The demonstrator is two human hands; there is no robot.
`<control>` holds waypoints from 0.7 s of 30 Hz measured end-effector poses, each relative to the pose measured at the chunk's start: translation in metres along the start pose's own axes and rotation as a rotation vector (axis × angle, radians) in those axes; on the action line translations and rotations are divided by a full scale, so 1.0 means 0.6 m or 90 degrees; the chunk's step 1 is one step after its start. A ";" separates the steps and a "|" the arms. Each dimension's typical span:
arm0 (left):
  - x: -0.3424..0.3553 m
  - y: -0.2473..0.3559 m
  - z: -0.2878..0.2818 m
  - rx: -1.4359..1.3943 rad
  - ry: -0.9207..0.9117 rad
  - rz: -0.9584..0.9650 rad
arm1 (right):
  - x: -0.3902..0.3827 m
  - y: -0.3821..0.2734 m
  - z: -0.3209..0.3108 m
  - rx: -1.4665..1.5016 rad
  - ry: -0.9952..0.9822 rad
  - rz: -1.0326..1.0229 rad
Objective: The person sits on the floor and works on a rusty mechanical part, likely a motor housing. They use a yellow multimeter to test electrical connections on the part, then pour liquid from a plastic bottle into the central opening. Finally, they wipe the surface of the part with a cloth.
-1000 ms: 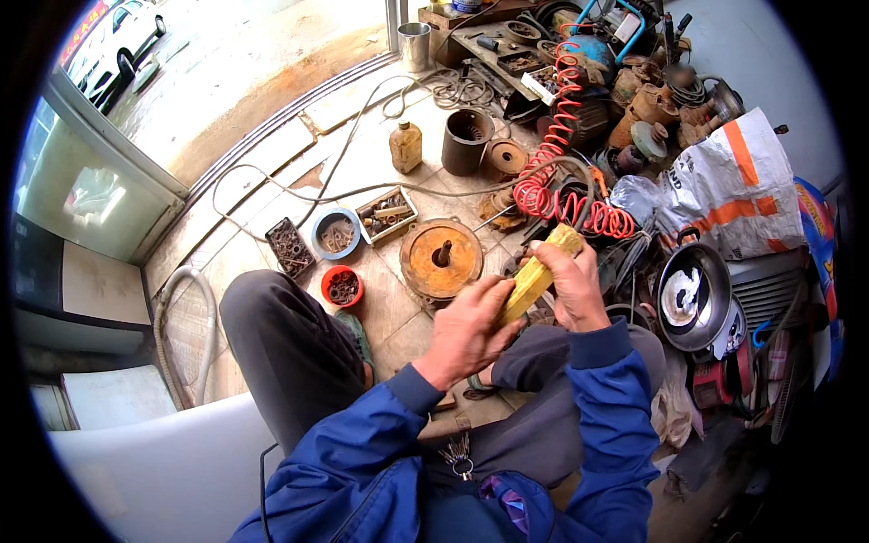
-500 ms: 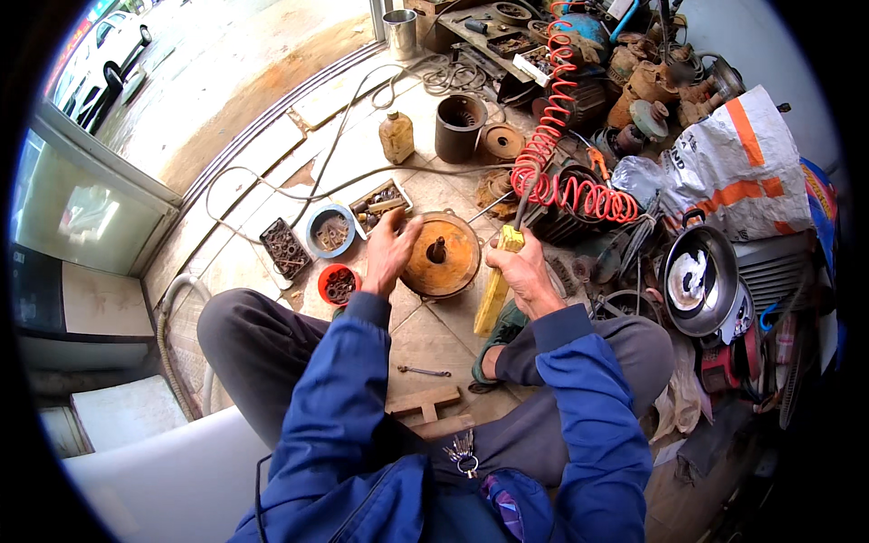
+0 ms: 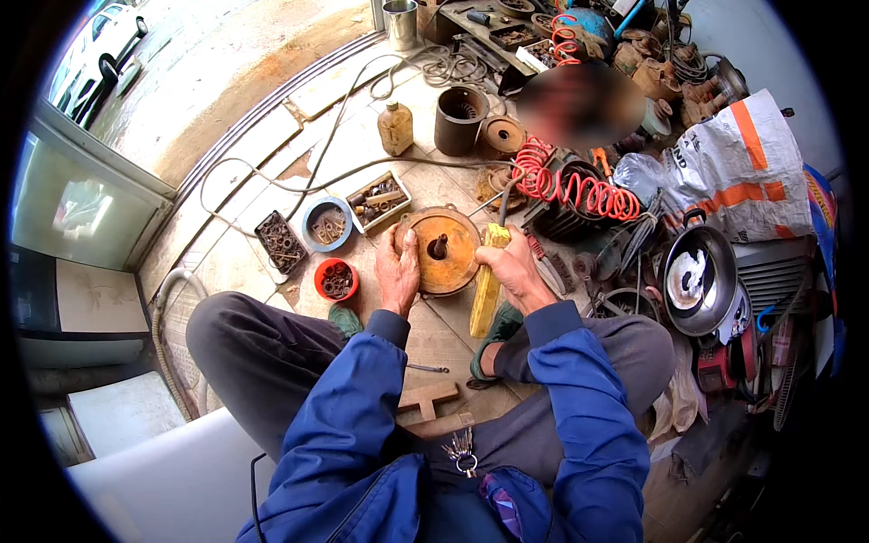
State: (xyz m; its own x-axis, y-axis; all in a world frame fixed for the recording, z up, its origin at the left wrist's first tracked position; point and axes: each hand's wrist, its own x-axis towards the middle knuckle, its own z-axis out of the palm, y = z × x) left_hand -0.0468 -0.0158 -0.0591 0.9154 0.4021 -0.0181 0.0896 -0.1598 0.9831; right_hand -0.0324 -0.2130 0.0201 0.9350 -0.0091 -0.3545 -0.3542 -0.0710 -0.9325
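My left hand (image 3: pixel 398 262) grips the left edge of a round, rusty plate (image 3: pixel 453 271) on the tiled floor, which has a short dark spindle at its middle. My right hand (image 3: pixel 511 267) holds a long yellow block (image 3: pixel 485 306) upright at the plate's right side, with a dark rod or hose above its top. A red tub of small rusty parts (image 3: pixel 335 281) stands left of my left hand. A metal spanner (image 3: pixel 427 368) and wooden pieces (image 3: pixel 421 398) lie on the floor between my legs.
A blue-rimmed bowl (image 3: pixel 328 223), black tray (image 3: pixel 280 242) and pale box (image 3: pixel 377 201) of parts stand beyond. Behind are a bottle (image 3: pixel 396 129), cylinder (image 3: pixel 459 122), cables and red coiled hose (image 3: pixel 597 201). Machinery, a pan (image 3: pixel 701 285) and sack (image 3: pixel 733 172) crowd the right; a doorway opens front left.
My left hand has let go of the yellow block and moved down-left onto the plate. My right hand has brought the block left and lower, now more upright.
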 end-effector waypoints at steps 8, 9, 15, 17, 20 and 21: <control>0.040 0.003 -0.013 0.075 -0.044 0.061 | -0.021 -0.002 0.003 -0.128 -0.023 -0.014; 0.061 0.007 -0.026 0.158 -0.097 0.081 | -0.033 0.007 0.009 -0.106 -0.004 0.004; 0.189 0.067 -0.042 0.101 -0.635 -0.059 | -0.169 0.038 0.097 0.075 0.015 0.099; 0.223 0.091 -0.042 0.160 -0.725 -0.083 | -0.197 0.055 0.144 0.187 0.015 0.049; 0.221 0.143 -0.028 0.247 -0.776 -0.100 | -0.215 0.074 0.177 0.185 0.080 -0.005; 0.224 0.113 -0.023 0.255 -0.764 -0.074 | -0.213 0.082 0.173 0.191 0.078 0.005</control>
State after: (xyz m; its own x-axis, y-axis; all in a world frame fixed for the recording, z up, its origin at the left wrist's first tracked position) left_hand 0.0767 0.0395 0.0075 0.6544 -0.6004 -0.4596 0.1131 -0.5233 0.8446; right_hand -0.1710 -0.1120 0.0124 0.9211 -0.1291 -0.3672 -0.3331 0.2267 -0.9152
